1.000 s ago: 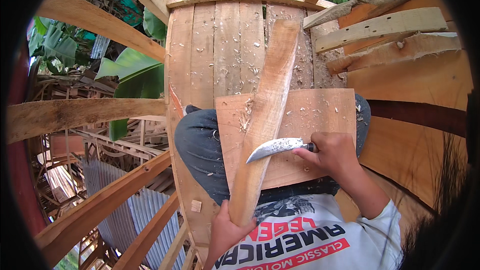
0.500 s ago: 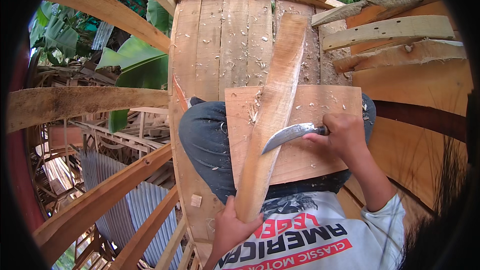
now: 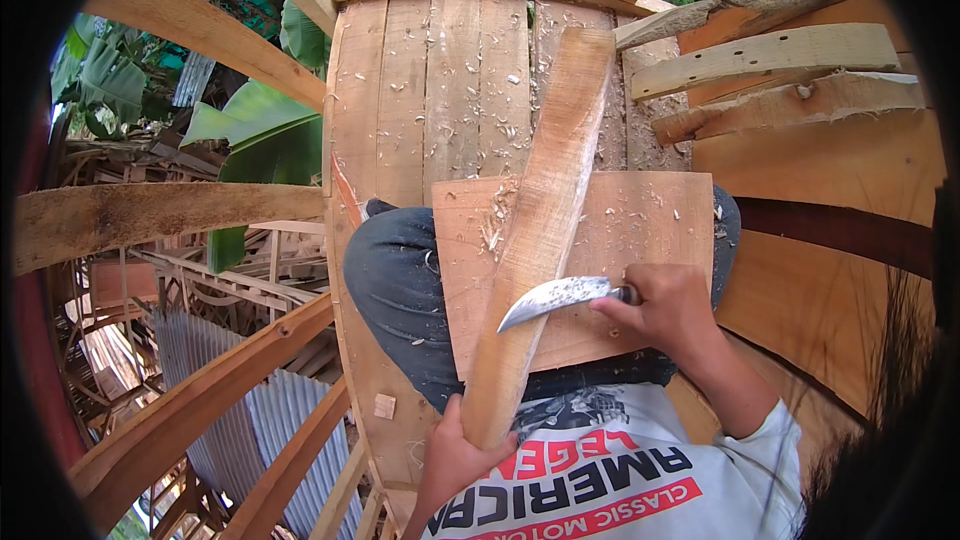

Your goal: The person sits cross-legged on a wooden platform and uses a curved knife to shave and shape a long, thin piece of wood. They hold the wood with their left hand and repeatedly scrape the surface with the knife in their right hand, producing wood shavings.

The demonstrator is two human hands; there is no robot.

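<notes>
Head view, knife [image 3: 562,294] (curved), in right fingers [image 3: 656,287]

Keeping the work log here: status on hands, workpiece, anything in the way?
Right hand gripping knife over wooden plank. Left hand holding plank's near end. No obstruction seen; loose shavings on lap board.

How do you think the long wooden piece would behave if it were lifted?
The long wooden piece would probably stay stiff, since it looks like solid wood. Its far end may feel heavy or dip, as the left hand grips only the near end. Its broad, flattish face suggests it is unlikely to roll.
</notes>
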